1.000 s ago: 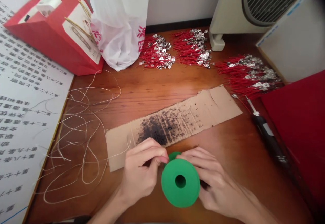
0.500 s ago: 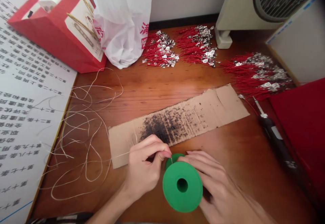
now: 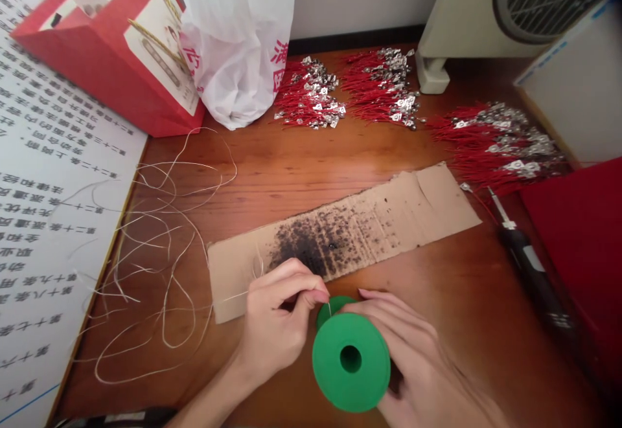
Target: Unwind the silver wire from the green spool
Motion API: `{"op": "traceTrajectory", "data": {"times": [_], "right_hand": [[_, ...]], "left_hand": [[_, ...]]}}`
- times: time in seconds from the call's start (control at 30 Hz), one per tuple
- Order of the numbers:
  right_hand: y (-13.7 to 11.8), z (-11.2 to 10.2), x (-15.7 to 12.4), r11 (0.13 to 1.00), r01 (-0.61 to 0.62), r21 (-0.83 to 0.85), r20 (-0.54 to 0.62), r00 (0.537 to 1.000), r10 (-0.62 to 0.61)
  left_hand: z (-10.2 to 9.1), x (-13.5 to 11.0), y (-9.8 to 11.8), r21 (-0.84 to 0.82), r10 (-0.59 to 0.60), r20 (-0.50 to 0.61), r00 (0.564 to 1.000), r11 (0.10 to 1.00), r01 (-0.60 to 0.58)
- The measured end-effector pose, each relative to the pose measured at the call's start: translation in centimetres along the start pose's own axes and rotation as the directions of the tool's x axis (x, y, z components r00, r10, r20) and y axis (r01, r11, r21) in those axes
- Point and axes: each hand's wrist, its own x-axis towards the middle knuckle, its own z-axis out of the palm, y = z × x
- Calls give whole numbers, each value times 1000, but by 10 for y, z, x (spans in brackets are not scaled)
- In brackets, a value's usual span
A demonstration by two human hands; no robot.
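My left hand is closed in a pinch on a thin silvery wire, which looks like solder wire. From the fingertips this strand runs down to a green spool. Wrapped round the spool's right side is my right hand, part of its fingers hidden behind the front flange. The round hole of the spool faces me. Loose loops of the same wire spread over the table to the left, and one strand leads to my left hand. Behind the hands lies a scorched cardboard strip.
Piles of red wires with metal tabs lie at the back and right. A black soldering iron rests at right, beside a red surface. A white plastic bag, a red paper bag and a heater-like appliance stand behind.
The spool and my right hand have shifted very slightly downward and to the right. The view has moved a little; my left hand keeps its pinch on the wire.
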Motion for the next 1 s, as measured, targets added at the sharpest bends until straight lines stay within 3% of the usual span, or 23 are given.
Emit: {"op": "traceTrajectory", "data": {"times": [0.2,0.43,0.67,1.0], "right_hand": [[3,-2,-5,998,-30,47,136,990,23],[5,-5,-4,999,-11,32,81,997,9],[6,-4,-10,1000,-12,-21,150,989,15],[7,-1,-14,994,48,-96,42,998,-45]], "left_hand": [[-1,0,1,7,-5,-17,1000,1000,5],[-5,1,-2,17,14,13,1000,1000,-15],[-19,6,6,111,60,9,998,992,-60],[-25,21,-10,199,118,36,992,972,-123]]}}
